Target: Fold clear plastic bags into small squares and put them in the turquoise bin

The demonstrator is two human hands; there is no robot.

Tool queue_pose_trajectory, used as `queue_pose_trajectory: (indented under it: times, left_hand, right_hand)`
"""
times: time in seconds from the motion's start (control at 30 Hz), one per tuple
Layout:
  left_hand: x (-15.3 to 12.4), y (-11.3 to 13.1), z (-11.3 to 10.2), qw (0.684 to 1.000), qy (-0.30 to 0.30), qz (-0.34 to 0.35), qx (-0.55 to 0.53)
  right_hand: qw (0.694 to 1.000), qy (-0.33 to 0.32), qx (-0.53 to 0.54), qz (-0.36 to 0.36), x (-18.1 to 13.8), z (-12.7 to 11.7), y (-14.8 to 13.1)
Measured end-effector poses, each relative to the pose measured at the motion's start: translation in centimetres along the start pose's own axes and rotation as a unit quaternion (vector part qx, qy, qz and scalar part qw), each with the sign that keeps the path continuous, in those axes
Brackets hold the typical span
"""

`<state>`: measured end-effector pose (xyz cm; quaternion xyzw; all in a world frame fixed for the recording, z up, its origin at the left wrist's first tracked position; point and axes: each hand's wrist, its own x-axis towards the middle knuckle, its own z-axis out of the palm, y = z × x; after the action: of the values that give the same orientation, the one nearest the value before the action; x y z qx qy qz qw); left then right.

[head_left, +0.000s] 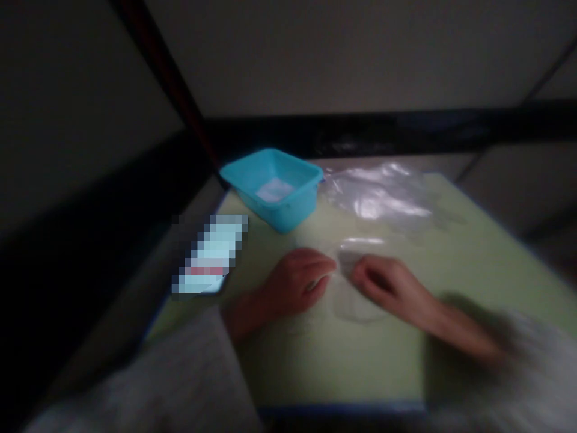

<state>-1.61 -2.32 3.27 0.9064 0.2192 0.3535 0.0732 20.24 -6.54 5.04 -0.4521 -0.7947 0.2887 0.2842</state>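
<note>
Near the middle of the table, my left hand (304, 281) is closed, with its thumb and fingertips brought together at the edge of a clear plastic bag (356, 310). What its fingers hold, if anything, is too blurred to make out. To its right, my right hand (385, 281) is curled with the fingertips pressed together over the same thin, see-through piece. That bag lies flat on the pale green tabletop (333, 367), and a bright reflection runs along its far edge. A small gap separates the two hands.
A turquoise plastic basket (295, 210) stands at the back left with a white paper-like piece (274, 190) inside. Beside it lies a shiny heap of clear plastic bags (378, 195). A lit phone (211, 255), its screen pixelated, rests at the left edge. Walls rise behind.
</note>
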Motion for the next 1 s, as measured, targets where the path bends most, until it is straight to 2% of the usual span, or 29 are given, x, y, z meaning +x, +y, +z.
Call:
queue_pose_trajectory:
  times: [0.07,0.27,0.47,0.57,0.73,0.87,1.0]
  left_hand:
    - [0.0,0.2,0.1,0.999,-0.040,-0.001,-0.024]
    - [0.4,1.2,0.4,0.985,-0.149,-0.065,-0.060]
    - [0.5,2.2,0.8,0.973,-0.189,-0.117,-0.063]
    - [0.4,2.4,1.1,0.972,-0.190,-0.119,-0.074]
    - [0.3,2.3,1.3,0.977,-0.148,-0.122,-0.088]
    - [0.4,2.4,1.2,0.974,-0.112,-0.169,-0.097]
    - [0.4,2.5,1.1,0.967,-0.097,-0.217,-0.089]
  right_hand:
    - [1.000,0.002,0.024,-0.002,-0.1,-0.1,0.0]
    - [0.998,-0.047,0.051,0.000,-0.3,-0.3,0.2]
    - [0.994,-0.076,0.074,0.009,-0.1,-0.5,0.1]
    - [0.994,-0.077,0.073,0.005,-0.1,-0.4,0.1]
    - [0.995,-0.075,0.058,0.010,-0.1,-0.3,0.1]
    - [0.995,-0.071,0.062,0.018,-0.1,-0.2,0.0]
    - [0.990,-0.073,0.113,0.045,-0.2,0.1,0.4]
